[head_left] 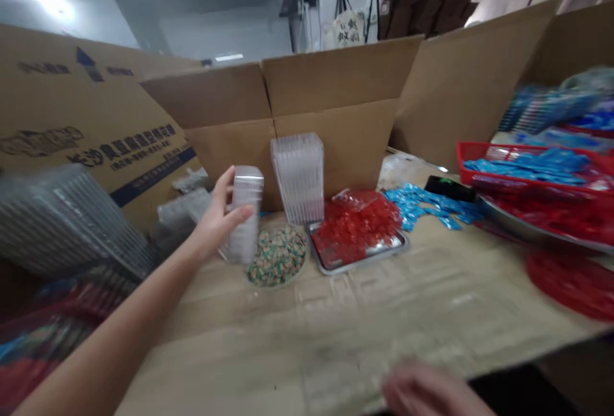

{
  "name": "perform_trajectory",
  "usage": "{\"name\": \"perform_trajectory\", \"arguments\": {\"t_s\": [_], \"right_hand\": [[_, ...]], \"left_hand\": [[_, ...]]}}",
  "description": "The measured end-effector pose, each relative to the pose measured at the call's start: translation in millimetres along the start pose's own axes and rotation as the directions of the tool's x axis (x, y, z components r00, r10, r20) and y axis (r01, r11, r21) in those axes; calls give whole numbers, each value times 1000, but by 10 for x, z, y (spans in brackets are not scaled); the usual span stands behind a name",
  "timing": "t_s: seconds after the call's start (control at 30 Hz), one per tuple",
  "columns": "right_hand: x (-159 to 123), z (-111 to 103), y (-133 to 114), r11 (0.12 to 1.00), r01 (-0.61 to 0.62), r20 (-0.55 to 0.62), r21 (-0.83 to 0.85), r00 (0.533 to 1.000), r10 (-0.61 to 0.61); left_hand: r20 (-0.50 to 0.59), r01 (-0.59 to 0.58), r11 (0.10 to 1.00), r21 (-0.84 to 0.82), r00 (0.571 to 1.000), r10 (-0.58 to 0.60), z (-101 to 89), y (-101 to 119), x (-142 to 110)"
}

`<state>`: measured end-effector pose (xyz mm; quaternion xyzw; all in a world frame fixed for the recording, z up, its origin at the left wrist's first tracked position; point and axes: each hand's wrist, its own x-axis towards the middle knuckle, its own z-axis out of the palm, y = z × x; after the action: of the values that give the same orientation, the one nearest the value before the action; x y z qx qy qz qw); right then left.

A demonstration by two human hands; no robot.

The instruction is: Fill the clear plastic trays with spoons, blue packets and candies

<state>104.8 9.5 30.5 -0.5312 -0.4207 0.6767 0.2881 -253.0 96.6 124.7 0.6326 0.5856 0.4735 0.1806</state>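
1. Over the table (288,339), L hand (218,217) is clamped round a clear plastic tub (245,214), which is held upright just L of a glass dish (254,278) of green-and-tan sachets (277,256).
2. R hand (426,392) is blurred at bottom edge of view, well apart from L; can't tell if it's open or holding sthg.
3. Behind dish: upright stack of clear tubs (297,178).
4. To its R: metal tray (371,260) w/ red pieces (355,227), then loose blue sachets (426,205).
5. Far R: red basket (527,166) w/ blue packets (527,166). Behind all: open cardboard box (330,96).
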Motion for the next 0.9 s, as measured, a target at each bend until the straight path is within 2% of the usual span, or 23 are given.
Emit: {"name": "perform_trajectory", "arguments": {"t_s": [0.07,0.1,0.13,0.2,0.3,0.53,0.7,0.8,0.87,0.9], "right_hand": [[82,226,-176,995,88,32,48,995,-90],[123,346,-242,960,251,88,124,961,-262],[155,460,-286,908,360,115,216,914,-390],[165,651,-301,891,344,248,296,873,-420],[56,784,-161,924,230,370,307,865,-338],[-206,783,269,981,57,511,185,847,-146],[-355,955,497,984,34,510,172,852,-119],[-348,1064,594,976,17,493,219,861,-126],[-279,1129,630,956,40,434,291,885,-169],[-231,1166,646,940,56,386,336,902,-192]], "left_hand": [[101,138,952,-273,988,-114,420,124,-569],[138,211,914,-347,975,-173,603,176,-850],[173,283,875,-393,957,-232,758,219,-1113],[222,407,798,-444,913,-343,972,277,-1554],[236,500,713,-491,865,-444,1082,299,-2005],[297,600,552,-578,785,-543,1045,380,-2715],[261,612,503,-610,755,-602,1011,369,-3078],[146,545,459,-702,740,-656,712,211,-3197],[39,468,412,-782,696,-717,353,75,-3274],[45,453,353,-819,664,-747,153,9,-3327]]}}
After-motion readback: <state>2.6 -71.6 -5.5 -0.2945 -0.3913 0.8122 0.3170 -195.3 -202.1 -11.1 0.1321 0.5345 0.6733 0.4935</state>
